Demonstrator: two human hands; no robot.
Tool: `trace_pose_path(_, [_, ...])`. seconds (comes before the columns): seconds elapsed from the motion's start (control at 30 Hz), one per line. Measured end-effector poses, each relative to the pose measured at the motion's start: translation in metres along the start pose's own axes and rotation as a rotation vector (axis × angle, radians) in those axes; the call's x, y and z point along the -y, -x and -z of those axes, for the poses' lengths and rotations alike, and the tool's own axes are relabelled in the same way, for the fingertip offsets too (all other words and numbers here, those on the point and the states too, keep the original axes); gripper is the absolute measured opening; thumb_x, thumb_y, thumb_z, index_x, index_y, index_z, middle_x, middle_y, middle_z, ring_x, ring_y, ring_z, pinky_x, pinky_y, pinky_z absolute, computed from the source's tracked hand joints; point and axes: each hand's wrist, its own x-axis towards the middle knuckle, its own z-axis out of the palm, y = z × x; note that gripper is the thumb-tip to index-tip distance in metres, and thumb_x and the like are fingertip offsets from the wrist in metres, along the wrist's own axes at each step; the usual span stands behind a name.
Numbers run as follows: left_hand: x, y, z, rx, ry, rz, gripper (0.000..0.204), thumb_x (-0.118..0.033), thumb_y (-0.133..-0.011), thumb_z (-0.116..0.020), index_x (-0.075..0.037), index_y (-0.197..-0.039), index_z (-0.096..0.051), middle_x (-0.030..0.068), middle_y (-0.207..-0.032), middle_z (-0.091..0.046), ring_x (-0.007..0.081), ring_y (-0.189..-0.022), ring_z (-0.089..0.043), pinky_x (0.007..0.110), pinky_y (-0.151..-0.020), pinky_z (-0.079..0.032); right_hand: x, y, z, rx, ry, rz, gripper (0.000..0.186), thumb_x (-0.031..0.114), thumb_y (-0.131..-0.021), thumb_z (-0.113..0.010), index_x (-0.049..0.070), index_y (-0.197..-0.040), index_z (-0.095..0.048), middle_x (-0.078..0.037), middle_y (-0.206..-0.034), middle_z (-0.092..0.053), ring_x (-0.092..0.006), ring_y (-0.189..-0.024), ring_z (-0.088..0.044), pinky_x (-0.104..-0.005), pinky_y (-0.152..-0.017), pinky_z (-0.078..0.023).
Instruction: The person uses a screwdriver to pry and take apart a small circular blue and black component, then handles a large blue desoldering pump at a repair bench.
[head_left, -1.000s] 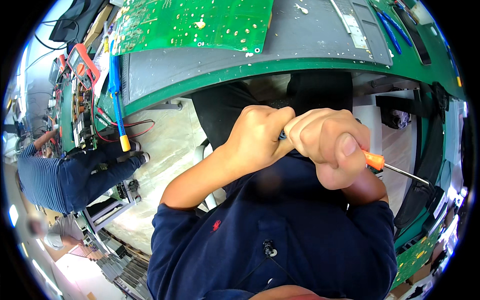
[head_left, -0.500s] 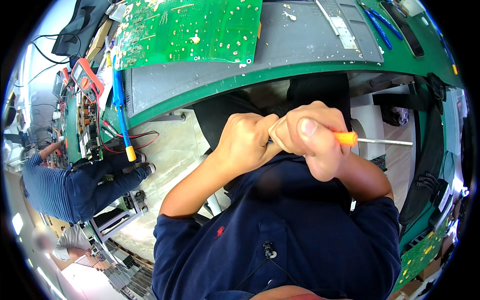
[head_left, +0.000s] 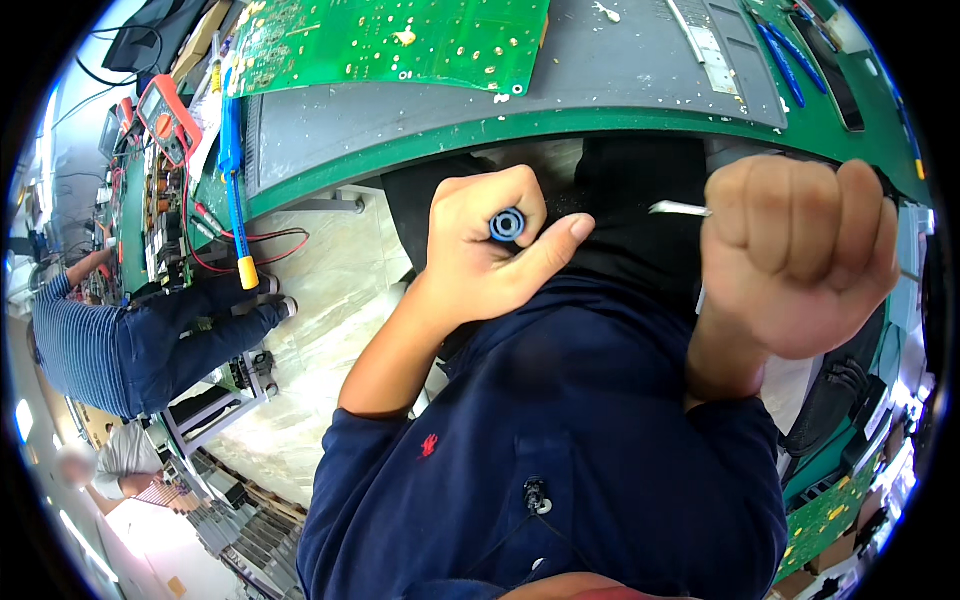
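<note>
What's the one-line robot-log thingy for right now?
left hand: closed around blue round-ended object | right hand: fist, thin pale tip poking out | hands: apart | green circuit board: on gray mat

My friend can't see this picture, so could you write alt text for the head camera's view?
A person's left hand grips a blue, round-ended object, while a thin pale tip juts from the closed right hand. Beyond, a green circuit board lies over a grey mat; a red multimeter sits to its left.
</note>
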Motion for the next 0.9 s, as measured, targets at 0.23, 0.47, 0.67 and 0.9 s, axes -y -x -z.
trace_pose_path(0.23, [-0.01,-0.011,-0.009,0.01,0.004,-0.148,0.033,0.003,-0.07,-0.068,-0.006,-0.056,-0.04,0.0045,-0.048,-0.035,0.0204,-0.041,-0.035,0.029,-0.04,-0.026,-0.017,0.009,-0.02,0.055,0.038,-0.012,0.042,0.036,-0.098,-0.037,0.015,-0.062,-0.037,0.004,-0.047,-0.037,-0.0105,-0.035,-0.029,-0.027,-0.04,-0.022])
trace_pose_path(0.47, [-0.012,-0.017,-0.013,0.033,-0.042,-0.203,0.025,0.0,-0.067,-0.067,-0.005,-0.06,-0.044,0.0077,-0.05,-0.037,0.0228,-0.043,-0.037,0.031,-0.04,-0.029,-0.033,0.012,-0.017,0.137,0.23,0.067,0.045,0.04,-0.098,-0.039,0.012,-0.062,-0.038,0.003,-0.048,-0.034,-0.0113,-0.036,-0.028,-0.0278,-0.037,-0.022])
trace_pose_path(0.67, [-0.016,-0.011,-0.014,0.04,-0.069,-0.032,0.024,-0.003,-0.066,-0.068,-0.004,-0.061,-0.045,0.0097,-0.049,-0.038,0.0277,-0.043,-0.04,0.032,-0.041,-0.032,-0.048,0.019,-0.018,0.134,0.378,0.187,0.045,0.033,-0.098,-0.04,0.011,-0.059,-0.034,0.003,-0.047,-0.03,-0.0115,-0.036,-0.024,-0.0282,-0.037,-0.019])
trace_pose_path(0.9, [0.001,-0.002,-0.012,0.166,-0.282,-0.113,0.025,-0.004,-0.056,-0.067,-0.004,-0.059,-0.043,0.0135,-0.049,-0.043,0.0317,-0.045,-0.047,0.038,-0.041,-0.036,-0.051,0.033,-0.009,0.033,0.17,-0.04,0.035,0.017,-0.088,-0.041,0.003,-0.056,-0.036,-0.003,-0.048,-0.034,-0.0134,-0.04,-0.029,-0.0285,-0.04,-0.023])
